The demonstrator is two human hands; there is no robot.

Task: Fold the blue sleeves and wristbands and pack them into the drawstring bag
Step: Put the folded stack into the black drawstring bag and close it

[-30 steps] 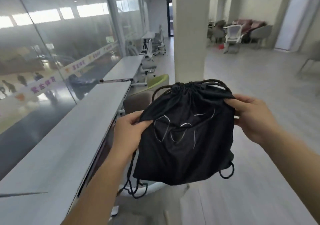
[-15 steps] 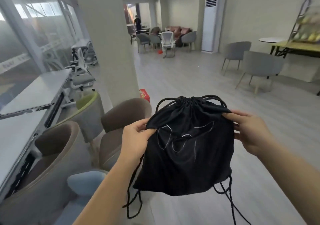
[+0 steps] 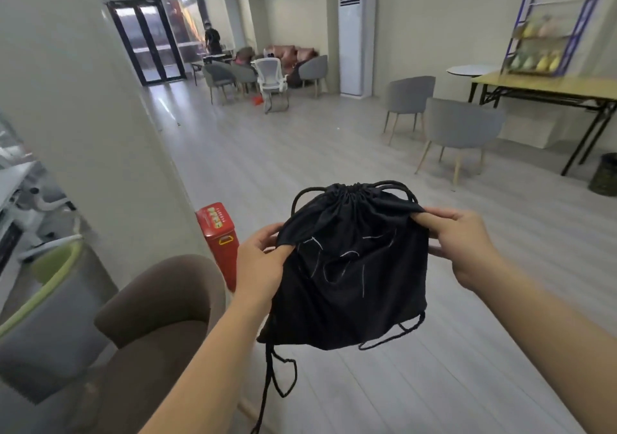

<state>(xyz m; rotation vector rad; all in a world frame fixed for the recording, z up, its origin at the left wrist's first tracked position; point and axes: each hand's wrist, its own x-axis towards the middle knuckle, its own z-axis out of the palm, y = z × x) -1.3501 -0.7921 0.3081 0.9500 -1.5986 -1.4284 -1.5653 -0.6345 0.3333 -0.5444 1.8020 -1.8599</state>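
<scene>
A black drawstring bag [image 3: 350,286] with thin white line markings hangs in front of me, its mouth cinched shut at the top and its cords dangling below. My left hand [image 3: 263,260] pinches the bag's upper left edge. Gripping the upper right edge is my right hand [image 3: 464,246]. The bag bulges a little, but its contents are hidden. No blue sleeves or wristbands are visible.
A brown chair [image 3: 160,316] stands at lower left beside a wide pillar [image 3: 83,116]. A red box [image 3: 218,236] sits on the floor by the pillar. Grey chairs [image 3: 460,133] and a yellow table [image 3: 547,86] are at the right. A person stands far back near the doors.
The view has swung right, from the long desks and glass wall to the open room. Both hands keep the same hold on the bag, which stays closed.
</scene>
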